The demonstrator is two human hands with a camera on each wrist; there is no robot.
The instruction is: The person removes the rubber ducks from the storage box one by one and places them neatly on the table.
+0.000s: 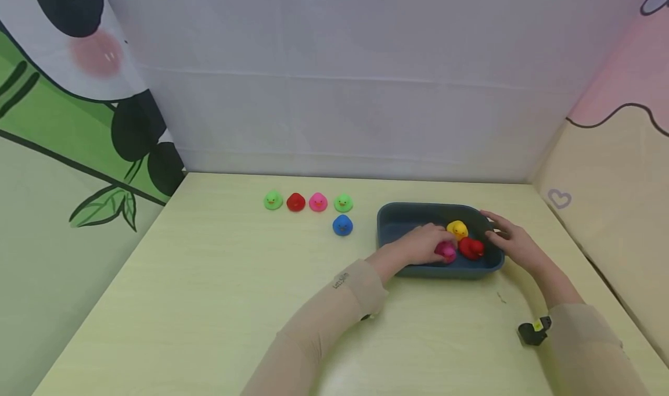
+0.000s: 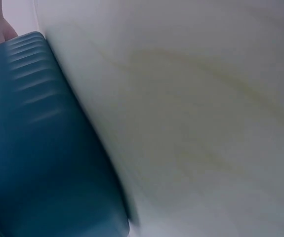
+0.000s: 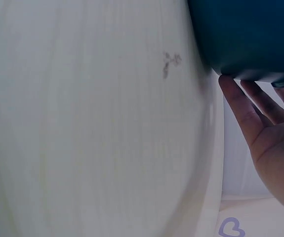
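A dark blue plastic bin [image 1: 439, 273] stands on the table, holding a yellow rubber duck [image 1: 457, 229], a red duck [image 1: 472, 248] and a pink duck [image 1: 446, 252]. My left hand [image 1: 421, 244] reaches over the near rim and pinches the pink duck, partly covering it. My right hand [image 1: 517, 248] rests on the bin's right end. The right wrist view shows its fingers [image 3: 245, 111] fairly straight, with tips against the outer wall. In the left wrist view, the bin's side [image 2: 38, 128] fills the left part and hides the left hand's fingers.
Left of the bin, a green duck [image 1: 273, 200], a red duck [image 1: 295, 202], a pink duck [image 1: 318, 202] and another green duck [image 1: 343, 203] form a row. A blue duck [image 1: 342, 225] sits just in front. A pale wall [image 1: 340, 123] borders the table's back.
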